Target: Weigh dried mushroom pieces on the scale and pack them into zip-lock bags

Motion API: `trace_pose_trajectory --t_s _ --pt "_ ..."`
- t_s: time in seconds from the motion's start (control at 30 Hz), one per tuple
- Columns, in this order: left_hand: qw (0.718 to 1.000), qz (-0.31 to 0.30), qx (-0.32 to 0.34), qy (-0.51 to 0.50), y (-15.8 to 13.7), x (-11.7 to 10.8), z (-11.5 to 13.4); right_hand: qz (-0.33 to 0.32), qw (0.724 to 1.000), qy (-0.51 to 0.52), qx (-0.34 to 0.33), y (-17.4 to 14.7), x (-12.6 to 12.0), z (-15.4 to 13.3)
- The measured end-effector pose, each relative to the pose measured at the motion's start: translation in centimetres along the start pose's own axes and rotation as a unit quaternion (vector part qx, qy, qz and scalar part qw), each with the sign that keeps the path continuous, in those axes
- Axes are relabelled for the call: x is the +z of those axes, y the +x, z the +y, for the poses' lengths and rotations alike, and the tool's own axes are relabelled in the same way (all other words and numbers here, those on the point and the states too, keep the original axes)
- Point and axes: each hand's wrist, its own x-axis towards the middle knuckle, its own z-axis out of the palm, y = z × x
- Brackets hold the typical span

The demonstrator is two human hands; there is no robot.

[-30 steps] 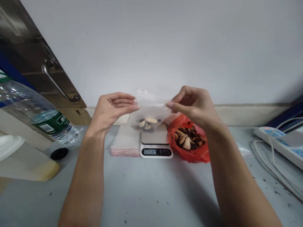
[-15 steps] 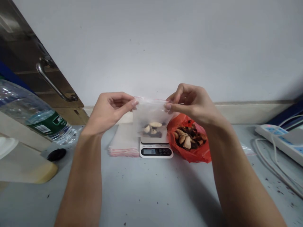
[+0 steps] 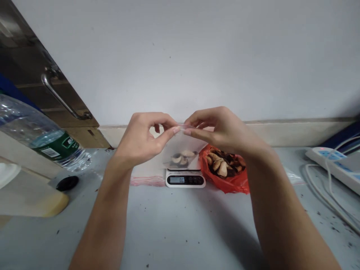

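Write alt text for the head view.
Both hands, left hand and right hand, pinch the top edge of a small clear bag of dried slices above a digital scale; a red bag lies beside it.

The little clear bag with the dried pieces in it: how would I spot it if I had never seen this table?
Find the small white scale at the middle of the grey table, near the wall. Just above it, the left hand and right hand pinch the top of the clear bag. Unlike the red bag beside it, it is see-through and held off the table.
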Motion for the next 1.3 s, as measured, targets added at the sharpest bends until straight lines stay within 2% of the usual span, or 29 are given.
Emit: trace_pose_trajectory --t_s 0.23,0.37,0.53,0.73,0.83,1.13,1.2,1.3 --pt "0.999 -0.038 0.016 -0.008 0.0 0.5 -0.2 -0.006 1.0 0.014 0.0 0.1 0.7 0.3" --pt "0.999 -0.029 0.03 0.007 0.0 0.8 -0.3 -0.004 1.0 0.019 0.004 0.1 0.7 0.5" --pt "0.998 -0.006 0.04 0.042 -0.1 0.1 -0.7 -0.011 0.999 0.04 0.023 -0.4 -0.7 2.4" --pt "0.998 -0.008 0.023 0.061 -0.1 -0.8 -1.1 -0.053 0.997 -0.019 0.049 -1.1 -2.6 4.0" --pt "0.998 -0.011 0.018 0.058 0.0 -0.9 -1.0 -0.071 0.995 -0.058 0.049 -1.2 -2.7 3.9" --pt "1.0 -0.005 -0.002 0.029 -0.2 -1.5 -1.0 -0.071 0.986 -0.137 0.058 -1.2 -3.1 2.8" --pt "1.0 -0.003 0.003 0.016 -0.2 -1.2 -0.7 -0.067 0.988 -0.127 0.051 -1.0 -2.7 2.2" --pt "0.999 0.008 0.05 0.019 0.0 0.2 0.5 -0.11 0.989 -0.082 0.047 -0.8 -1.5 1.3"
